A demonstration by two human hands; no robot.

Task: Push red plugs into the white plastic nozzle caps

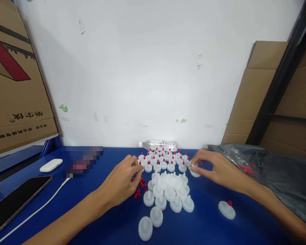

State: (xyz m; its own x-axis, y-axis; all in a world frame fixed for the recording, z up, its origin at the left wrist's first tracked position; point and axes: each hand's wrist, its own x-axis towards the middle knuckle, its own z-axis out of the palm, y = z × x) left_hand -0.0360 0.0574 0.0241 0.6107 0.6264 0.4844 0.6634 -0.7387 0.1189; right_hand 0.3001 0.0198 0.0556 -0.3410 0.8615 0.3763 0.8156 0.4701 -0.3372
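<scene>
Many white plastic caps lie on a blue table [112, 221]. The near heap of white caps [168, 194] has bare spouts; the far rows of caps [163, 160] carry small red plugs. My left hand [121, 182] is pinched over a scatter of loose red plugs [140, 185], fingertips together near a plug. My right hand [214, 166] pinches a white cap [195, 172] at the right end of the rows. One capped piece [226, 209] lies alone at the right.
A clear water bottle [158, 145] lies by the white wall. A tablet [15, 200], a white cable [40, 207] and a white earbud case [51, 165] sit at the left. Black plastic bag [270, 170] covers the right side. Cardboard boxes stand on both sides.
</scene>
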